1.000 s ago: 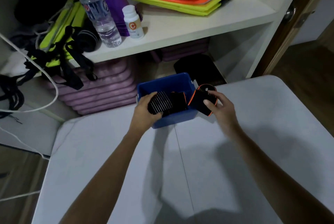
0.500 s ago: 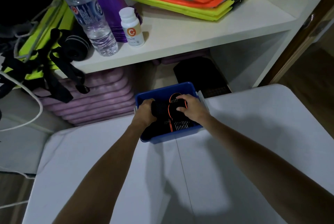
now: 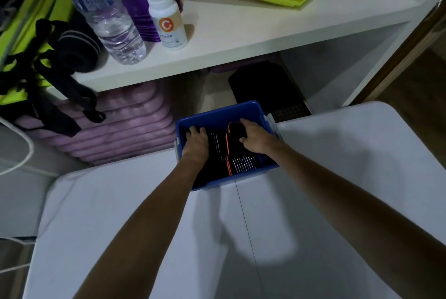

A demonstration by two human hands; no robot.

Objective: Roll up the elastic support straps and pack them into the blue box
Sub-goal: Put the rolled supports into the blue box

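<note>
The blue box (image 3: 217, 115) stands at the far edge of the white table (image 3: 337, 178). Inside lie rolled black elastic straps: one with white stripes (image 3: 217, 141) on the left, one with orange trim (image 3: 235, 132) on the right, and another striped roll (image 3: 243, 164) nearer me. My left hand (image 3: 196, 143) is inside the box, fingers curled over the left roll. My right hand (image 3: 257, 138) grips the orange-trimmed roll from above. The box bottom is hidden by the straps and my hands.
A white shelf (image 3: 241, 40) behind the box carries a water bottle (image 3: 106, 13), a white pill bottle (image 3: 166, 16), a purple container, neon frames and black straps (image 3: 60, 76). Purple mats (image 3: 115, 129) lie under the shelf. A wooden door stands at the right.
My right hand brought the orange-trimmed roll from beside the box into it. Both hands have sunk lower into the box, pushing the rolls down.
</note>
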